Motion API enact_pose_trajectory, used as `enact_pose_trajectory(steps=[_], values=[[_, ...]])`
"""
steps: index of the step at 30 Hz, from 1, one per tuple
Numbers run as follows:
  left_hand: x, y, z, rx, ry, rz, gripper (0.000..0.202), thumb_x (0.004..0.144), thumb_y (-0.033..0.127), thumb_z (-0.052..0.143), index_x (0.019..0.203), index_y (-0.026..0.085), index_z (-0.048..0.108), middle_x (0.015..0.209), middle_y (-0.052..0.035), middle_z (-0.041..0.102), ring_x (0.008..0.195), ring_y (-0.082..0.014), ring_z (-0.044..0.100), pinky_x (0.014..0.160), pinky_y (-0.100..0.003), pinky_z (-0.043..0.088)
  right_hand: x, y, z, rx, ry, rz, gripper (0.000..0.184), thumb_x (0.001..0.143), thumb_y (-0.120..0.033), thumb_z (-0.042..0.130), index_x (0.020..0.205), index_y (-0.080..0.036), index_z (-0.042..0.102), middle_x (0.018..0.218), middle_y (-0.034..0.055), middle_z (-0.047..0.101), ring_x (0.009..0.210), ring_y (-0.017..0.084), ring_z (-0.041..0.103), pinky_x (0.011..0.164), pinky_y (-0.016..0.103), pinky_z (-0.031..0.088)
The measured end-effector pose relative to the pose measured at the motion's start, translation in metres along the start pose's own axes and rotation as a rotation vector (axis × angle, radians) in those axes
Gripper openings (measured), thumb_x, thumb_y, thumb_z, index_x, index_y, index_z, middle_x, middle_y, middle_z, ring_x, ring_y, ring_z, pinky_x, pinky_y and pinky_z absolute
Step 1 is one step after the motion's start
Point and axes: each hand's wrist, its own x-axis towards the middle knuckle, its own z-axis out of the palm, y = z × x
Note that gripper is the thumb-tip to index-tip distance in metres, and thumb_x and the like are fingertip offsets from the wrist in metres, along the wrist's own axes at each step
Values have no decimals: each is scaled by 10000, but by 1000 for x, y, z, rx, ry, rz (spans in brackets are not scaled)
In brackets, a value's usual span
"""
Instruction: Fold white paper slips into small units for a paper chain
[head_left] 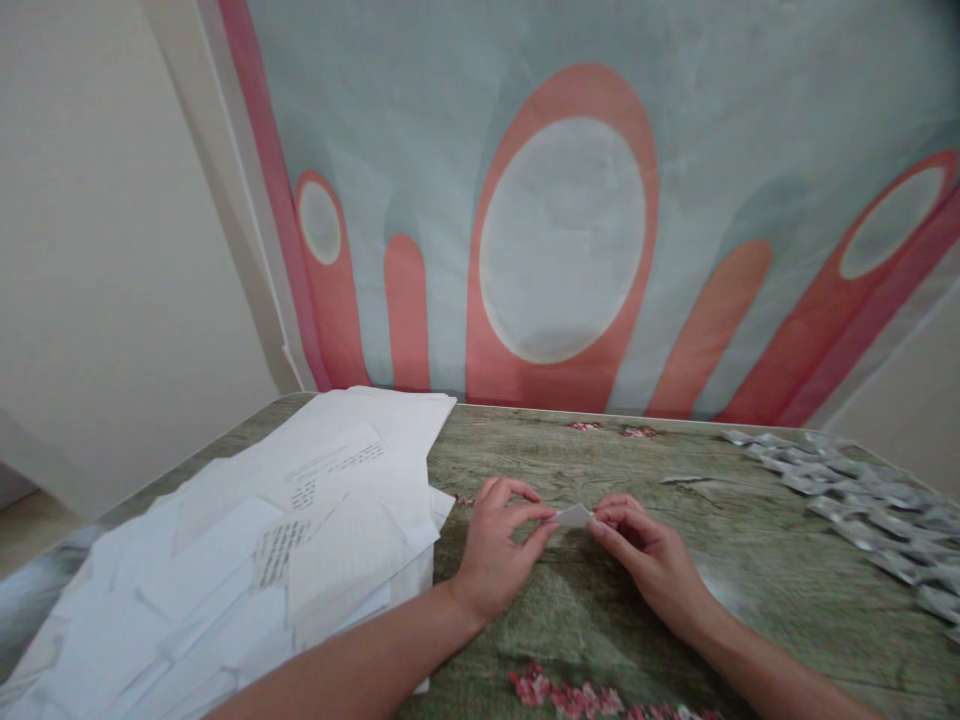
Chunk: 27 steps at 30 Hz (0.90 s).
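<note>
A small folded piece of white paper (574, 516) sits just above the green table (600, 620) between both hands. My left hand (496, 548) pinches its left edge with thumb and fingers. My right hand (646, 553) pinches its right edge, fingers curled. Both forearms reach in from the bottom of the view.
A loose pile of white paper sheets (292, 540) covers the table's left side. Several small folded grey-white paper pieces (862, 500) lie spread at the right. One lone piece (684, 480) lies beyond my right hand. A patterned cloth (562, 230) hangs behind the table.
</note>
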Motion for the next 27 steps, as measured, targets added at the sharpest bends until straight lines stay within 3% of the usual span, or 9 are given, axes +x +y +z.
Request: enact_pose_trajectory(steps=[13,23,27], values=[[2,-2,3,-165,-20,-121,79,732,132,684,723,211,683,901,-23,568,927,-189,515,875,-358,384,0,-2,1,17,4,7,257,816,-434,583,768,-194,663,887,62,582,852,194,559,705,286,466],[2,-12,6,-286,-89,-221,85,795,213,623,790,201,708,961,-46,586,955,-182,557,880,-325,421,1,-9,2,70,9,67,313,789,-489,595,762,-188,675,919,77,646,880,215,586,734,297,481],[2,-16,8,-414,-147,-307,107,786,234,623,803,180,714,1020,-68,631,937,-198,591,806,-310,466,1,-9,3,96,7,91,310,782,-492,603,782,-192,684,919,67,665,838,202,599,730,287,481]])
